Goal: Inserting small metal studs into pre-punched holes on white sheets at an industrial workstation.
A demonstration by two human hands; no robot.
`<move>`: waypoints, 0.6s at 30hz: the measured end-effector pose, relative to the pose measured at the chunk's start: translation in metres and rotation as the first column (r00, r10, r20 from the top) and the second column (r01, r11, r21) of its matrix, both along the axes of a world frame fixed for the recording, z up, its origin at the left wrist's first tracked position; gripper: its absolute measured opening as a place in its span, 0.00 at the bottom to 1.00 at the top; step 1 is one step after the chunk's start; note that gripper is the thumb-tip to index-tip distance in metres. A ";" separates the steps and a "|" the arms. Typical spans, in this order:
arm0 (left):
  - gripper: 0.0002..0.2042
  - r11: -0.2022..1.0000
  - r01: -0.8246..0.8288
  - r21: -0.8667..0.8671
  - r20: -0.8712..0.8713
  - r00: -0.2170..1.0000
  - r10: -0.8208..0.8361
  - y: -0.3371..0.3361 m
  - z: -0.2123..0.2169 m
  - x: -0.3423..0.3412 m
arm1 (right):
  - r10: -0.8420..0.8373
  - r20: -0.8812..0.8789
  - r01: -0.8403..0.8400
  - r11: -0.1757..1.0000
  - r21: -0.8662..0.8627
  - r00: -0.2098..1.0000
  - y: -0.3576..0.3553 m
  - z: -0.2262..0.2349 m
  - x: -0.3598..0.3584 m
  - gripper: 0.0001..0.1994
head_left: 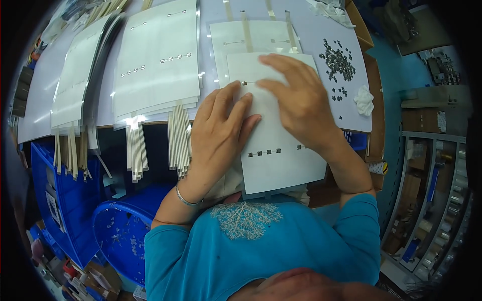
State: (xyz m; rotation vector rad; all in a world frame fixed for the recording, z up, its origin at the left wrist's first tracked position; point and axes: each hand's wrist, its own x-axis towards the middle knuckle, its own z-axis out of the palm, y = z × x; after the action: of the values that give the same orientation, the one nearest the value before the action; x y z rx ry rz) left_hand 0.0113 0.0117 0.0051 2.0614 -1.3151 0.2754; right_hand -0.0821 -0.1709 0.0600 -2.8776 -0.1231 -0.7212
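A white flexible sheet [286, 173] lies in front of me, overhanging the table's near edge. Small dark square pieces [264, 152] sit in a row across its lower part, and one dark piece [244, 83] is near its upper left. My left hand [218, 123] rests along the sheet's left edge, fingers spread, tips close to that upper piece. Over the upper right part, my right hand [301, 98] hovers with thumb and index finger apart; nothing shows between them. Its other fingers are partly hidden. Beneath lies another white sheet [223, 35] with flat ribbon tails [247, 32].
Stacks of similar sheets [155, 90] with hanging ribbon tails [179, 140] lie at left. Loose dark pieces [337, 61] are scattered at right, beside a crumpled white tissue [364, 101]. A blue bin [118, 236] stands below the table; shelving [427, 200] is at far right.
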 end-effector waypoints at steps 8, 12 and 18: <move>0.26 0.998 -0.003 0.057 0.044 0.999 0.001 -0.005 0.009 0.006 | -0.371 0.108 0.326 0.897 0.299 0.922 -0.017 -0.013 -0.110 0.15; 0.26 0.992 -0.037 0.124 0.069 0.997 0.028 -0.008 0.015 0.009 | -0.529 -0.040 0.468 0.711 0.524 0.848 -0.010 -0.039 -0.168 0.12; 0.21 0.987 -0.061 0.151 0.163 0.986 0.036 -0.010 0.010 0.004 | -0.388 -0.317 0.479 0.453 0.752 0.865 0.005 -0.044 -0.204 0.10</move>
State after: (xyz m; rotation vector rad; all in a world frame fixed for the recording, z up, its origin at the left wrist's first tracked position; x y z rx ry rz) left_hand 0.0155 0.0018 0.0155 2.2433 -1.4224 0.3774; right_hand -0.2863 -0.1664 0.0158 -1.9861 0.8032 -0.4900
